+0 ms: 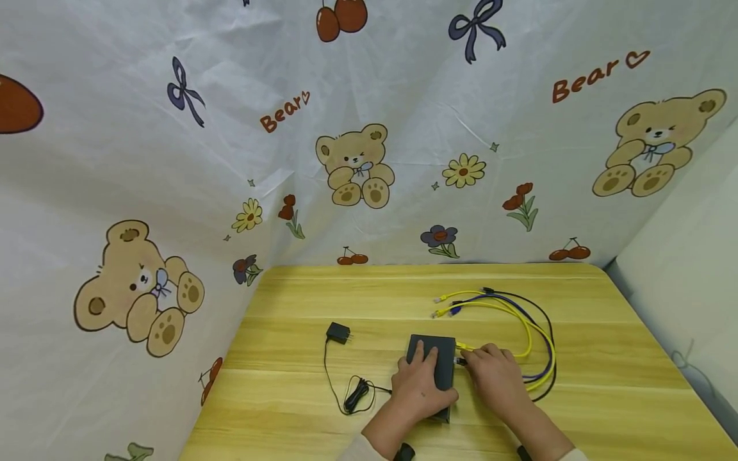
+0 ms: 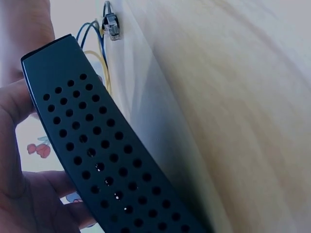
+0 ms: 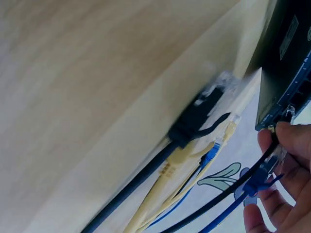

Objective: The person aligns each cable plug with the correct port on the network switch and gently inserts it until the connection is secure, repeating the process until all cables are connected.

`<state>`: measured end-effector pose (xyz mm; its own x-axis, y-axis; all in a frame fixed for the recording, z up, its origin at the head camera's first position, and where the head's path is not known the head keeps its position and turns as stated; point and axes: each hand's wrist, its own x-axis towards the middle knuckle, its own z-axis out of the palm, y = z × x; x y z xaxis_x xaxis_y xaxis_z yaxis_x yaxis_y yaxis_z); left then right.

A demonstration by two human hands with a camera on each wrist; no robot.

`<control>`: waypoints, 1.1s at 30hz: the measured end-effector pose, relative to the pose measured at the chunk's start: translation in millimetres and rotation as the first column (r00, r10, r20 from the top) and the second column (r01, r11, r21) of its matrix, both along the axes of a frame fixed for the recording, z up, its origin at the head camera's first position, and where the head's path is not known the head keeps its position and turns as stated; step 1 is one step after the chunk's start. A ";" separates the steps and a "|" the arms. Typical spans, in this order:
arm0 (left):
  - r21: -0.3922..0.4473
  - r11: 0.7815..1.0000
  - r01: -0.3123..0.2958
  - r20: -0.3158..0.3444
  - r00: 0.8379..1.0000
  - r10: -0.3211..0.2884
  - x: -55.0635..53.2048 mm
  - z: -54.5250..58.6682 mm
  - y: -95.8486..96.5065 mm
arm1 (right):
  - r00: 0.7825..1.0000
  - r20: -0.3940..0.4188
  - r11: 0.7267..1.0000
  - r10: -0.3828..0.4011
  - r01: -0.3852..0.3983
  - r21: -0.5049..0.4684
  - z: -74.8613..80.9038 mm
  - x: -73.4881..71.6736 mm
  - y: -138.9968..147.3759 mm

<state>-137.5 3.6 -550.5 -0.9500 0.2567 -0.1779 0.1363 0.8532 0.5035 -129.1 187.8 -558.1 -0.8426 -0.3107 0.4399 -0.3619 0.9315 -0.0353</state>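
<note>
A black network switch (image 1: 444, 368) lies on the table, its perforated side (image 2: 104, 145) towards the left wrist view. My left hand (image 1: 419, 387) grips it, fingers spread over the top and thumb at the near right edge. At its right side, my right hand (image 1: 498, 378) pinches a black Ethernet cable (image 3: 257, 167) close to its plug, right at the row of ports. The fingers partly hide whether that plug is seated. A blue cable's plug (image 3: 262, 177) lies among the same fingers. Beside them, a yellow cable (image 1: 464, 347) meets the switch's port side.
Yellow, blue and black cables (image 1: 550, 349) curve across the table's right, several loose plugs (image 1: 441, 314) pointing left. A loose black plug (image 3: 201, 111) lies nearer the right wrist camera. Left of the switch are a power adapter (image 1: 338, 333) and its bundled cord (image 1: 357, 395). A printed curtain (image 1: 403, 224) stands behind.
</note>
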 end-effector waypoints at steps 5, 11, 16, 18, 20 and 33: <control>-0.004 1.000 0.001 -0.001 1.000 -0.001 -0.2 0.6 -1.1 | 1.000 -0.011 1.000 0.008 -0.008 0.023 0.4 0.1 1.1; -0.022 1.000 0.005 -0.008 1.000 -0.006 0.5 0.2 -0.8 | 1.000 -0.011 0.999 0.004 -0.004 0.043 0.8 -1.1 0.7; -0.024 1.000 0.009 -0.009 1.000 -0.009 -0.6 -1.6 -0.3 | 0.999 -0.028 0.996 0.019 -0.017 0.085 3.2 -1.2 -1.8; -0.027 1.000 0.010 -0.007 1.000 -0.010 -1.0 -2.3 0.0 | 0.999 -0.024 0.995 0.027 -0.025 0.098 4.4 -0.8 -2.6; -0.034 0.999 0.014 -0.011 1.000 -0.014 -1.3 -3.2 0.8 | 0.999 -0.015 0.994 0.037 -0.036 0.106 5.2 -1.0 -3.1; -0.096 0.995 0.021 -0.051 0.998 -0.026 -1.7 -4.4 6.4 | 0.990 0.040 0.987 0.136 -0.138 0.077 7.1 -5.9 -6.8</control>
